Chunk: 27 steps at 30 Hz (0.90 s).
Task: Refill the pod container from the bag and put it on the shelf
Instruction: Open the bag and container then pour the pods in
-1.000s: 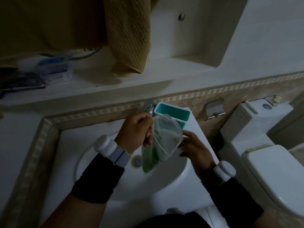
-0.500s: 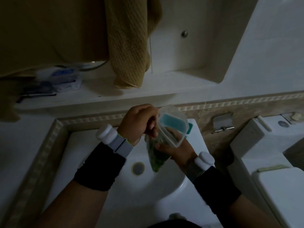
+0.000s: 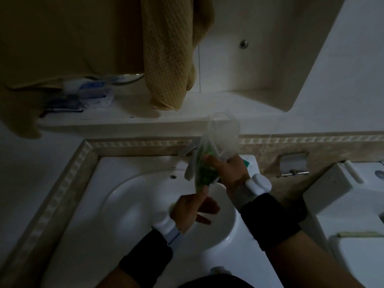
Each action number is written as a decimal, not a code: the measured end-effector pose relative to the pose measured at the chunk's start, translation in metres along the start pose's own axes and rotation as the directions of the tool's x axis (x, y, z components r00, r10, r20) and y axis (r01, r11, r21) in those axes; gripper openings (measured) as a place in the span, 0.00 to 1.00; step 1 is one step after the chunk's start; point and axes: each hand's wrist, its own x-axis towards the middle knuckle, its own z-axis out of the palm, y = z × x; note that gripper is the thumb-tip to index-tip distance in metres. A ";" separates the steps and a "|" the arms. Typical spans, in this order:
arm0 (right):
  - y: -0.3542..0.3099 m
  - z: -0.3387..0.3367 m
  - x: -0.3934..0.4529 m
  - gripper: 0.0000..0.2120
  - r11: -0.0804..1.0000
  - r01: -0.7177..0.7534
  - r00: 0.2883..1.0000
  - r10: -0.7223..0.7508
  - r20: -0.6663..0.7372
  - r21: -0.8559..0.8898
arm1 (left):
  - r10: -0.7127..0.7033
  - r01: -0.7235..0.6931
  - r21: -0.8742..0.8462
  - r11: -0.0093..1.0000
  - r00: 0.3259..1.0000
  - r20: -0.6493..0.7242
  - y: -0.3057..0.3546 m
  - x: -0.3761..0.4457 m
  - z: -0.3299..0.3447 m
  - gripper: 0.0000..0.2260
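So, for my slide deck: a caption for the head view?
Right hand grips clear bag of green pods over the sink; left hand pinches its bottom corner.

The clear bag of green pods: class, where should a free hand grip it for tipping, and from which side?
Grip the bag at its bottom corner, coming from below with the left hand. The mouth points up and the pods sag low, so lifting that corner would likely tip them.

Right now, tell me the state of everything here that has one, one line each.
Bag: clear, mouth up and open, green pods low inside, held above the sink.
Right hand: gripping the bag's middle.
Left hand: pinching the bag's bottom corner.
Pod container: mostly hidden behind the right hand; contents cannot be seen.
Towel: hanging over the shelf.
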 end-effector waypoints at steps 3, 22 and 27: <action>-0.001 0.009 -0.002 0.23 0.998 0.048 0.999 -0.048 0.008 -0.049 | -0.039 0.024 -0.310 0.950 0.998 -0.044 0.000 0.008 0.024 0.25; 0.024 -0.022 -0.018 0.22 0.908 0.143 0.965 -0.040 0.257 -0.394 | 0.219 -0.228 -0.800 0.554 0.968 -0.124 0.017 0.051 -0.026 0.34; 0.065 -0.072 0.048 0.16 0.926 -0.258 0.926 0.156 -0.343 -0.274 | 0.233 -0.239 -0.811 0.535 0.964 -0.130 0.008 0.057 -0.037 0.28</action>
